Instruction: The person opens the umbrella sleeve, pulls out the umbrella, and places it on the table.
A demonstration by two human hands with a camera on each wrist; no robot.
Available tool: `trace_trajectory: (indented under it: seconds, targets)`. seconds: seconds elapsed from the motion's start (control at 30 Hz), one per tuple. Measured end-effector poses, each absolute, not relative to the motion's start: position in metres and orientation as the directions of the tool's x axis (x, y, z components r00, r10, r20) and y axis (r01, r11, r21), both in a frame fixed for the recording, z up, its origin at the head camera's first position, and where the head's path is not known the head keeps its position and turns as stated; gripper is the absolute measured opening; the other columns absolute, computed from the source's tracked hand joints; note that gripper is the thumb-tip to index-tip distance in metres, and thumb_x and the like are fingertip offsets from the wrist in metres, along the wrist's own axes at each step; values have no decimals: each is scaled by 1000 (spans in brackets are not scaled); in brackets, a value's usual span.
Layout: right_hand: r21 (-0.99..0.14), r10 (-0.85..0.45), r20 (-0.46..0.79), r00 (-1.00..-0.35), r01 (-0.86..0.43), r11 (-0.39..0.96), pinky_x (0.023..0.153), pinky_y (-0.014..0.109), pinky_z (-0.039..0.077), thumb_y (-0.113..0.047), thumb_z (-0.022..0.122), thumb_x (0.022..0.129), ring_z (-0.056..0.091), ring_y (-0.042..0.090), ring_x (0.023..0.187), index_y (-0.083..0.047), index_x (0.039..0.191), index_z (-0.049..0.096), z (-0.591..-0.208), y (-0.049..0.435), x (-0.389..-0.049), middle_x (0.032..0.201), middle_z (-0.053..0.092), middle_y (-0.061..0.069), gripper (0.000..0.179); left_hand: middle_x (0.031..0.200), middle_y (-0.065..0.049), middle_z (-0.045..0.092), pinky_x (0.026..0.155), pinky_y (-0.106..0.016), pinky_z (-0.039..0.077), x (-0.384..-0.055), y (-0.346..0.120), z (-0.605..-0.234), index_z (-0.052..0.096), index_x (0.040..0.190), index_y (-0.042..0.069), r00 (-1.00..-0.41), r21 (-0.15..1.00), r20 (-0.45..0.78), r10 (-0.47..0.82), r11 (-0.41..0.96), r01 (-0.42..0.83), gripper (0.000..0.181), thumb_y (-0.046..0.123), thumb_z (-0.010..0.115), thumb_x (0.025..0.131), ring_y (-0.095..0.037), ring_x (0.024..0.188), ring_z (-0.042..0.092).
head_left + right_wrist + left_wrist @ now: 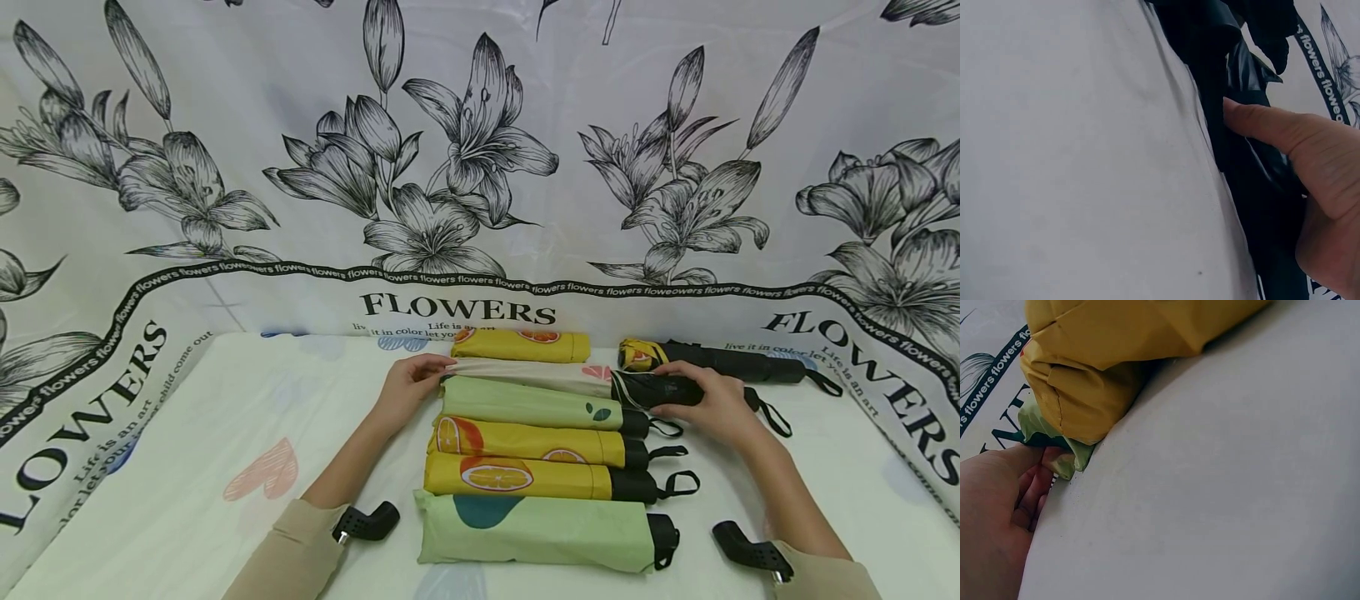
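A beige umbrella cover [532, 373] with a pink print lies across the table, and a black folded umbrella [637, 389] sticks out of its right end. My left hand [405, 393] pinches the cover's left end between thumb and fingers. At the other end my right hand [708, 402] grips the black umbrella, with the thumb [1266, 125] along its near side in the right wrist view. Just in front lies a light green covered umbrella [525, 402], close to both hands. In the left wrist view, yellow fabric [1091, 394] partly hides the pinched end.
Two yellow orange-print umbrellas [517, 477] and a larger green umbrella [547, 533] lie in a row nearer me. Behind are a yellow cover [558, 347] and a black umbrella [742, 363] with yellow at its left end. Flower-printed cloth [480, 208] hangs at the back.
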State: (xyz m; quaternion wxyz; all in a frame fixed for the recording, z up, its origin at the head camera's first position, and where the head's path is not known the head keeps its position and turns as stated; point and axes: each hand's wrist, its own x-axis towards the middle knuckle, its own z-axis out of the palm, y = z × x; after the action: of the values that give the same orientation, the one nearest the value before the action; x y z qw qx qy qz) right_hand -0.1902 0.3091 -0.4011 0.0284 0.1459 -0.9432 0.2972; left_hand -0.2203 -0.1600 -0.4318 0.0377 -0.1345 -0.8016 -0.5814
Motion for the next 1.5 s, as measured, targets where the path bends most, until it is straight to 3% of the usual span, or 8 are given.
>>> trace_trajectory:
  seconds: [0.5,0.83,1.17,1.4,1.5]
  targets:
    - [-562,-226,138,-964,-264,784,92,63,24,-26,91,84,55,51,122,-10,132,68,-399,315,-188,135,66,29,55,101,-22,74,74,-17,50,-219,-160,-431,73,119,-10,-958,920,227,177,283,270,23,-8,64,98,-3,81,60]
    - [-558,-210,141,-968,-253,791,91,60,24,-28,92,84,58,51,117,-10,131,69,-398,327,-187,133,66,30,55,102,-22,74,75,-16,50,-220,-160,-432,73,120,-10,-960,923,220,176,280,263,23,-7,64,99,-3,83,61]
    - [-604,-163,100,-982,-190,774,105,78,18,-30,89,87,47,58,129,-8,136,65,-397,344,-184,143,57,35,59,99,-18,74,73,-17,49,-220,-160,-432,74,119,-8,-963,922,213,165,293,253,23,-9,64,98,-4,81,61]
    - [-619,-133,119,-984,-179,765,101,75,36,-30,90,86,44,58,135,-8,134,66,-396,355,-178,144,56,32,57,99,-18,74,71,-17,48,-219,-160,-431,75,119,-7,-966,926,201,161,291,241,23,-8,65,98,-4,78,60]
    - [-624,-122,133,-984,-179,761,100,74,37,-28,90,86,44,57,135,-6,133,66,-397,360,-176,144,56,33,57,99,-19,74,71,-17,49,-219,-160,-431,74,119,-9,-964,924,210,163,288,250,23,-8,65,98,-3,79,60]
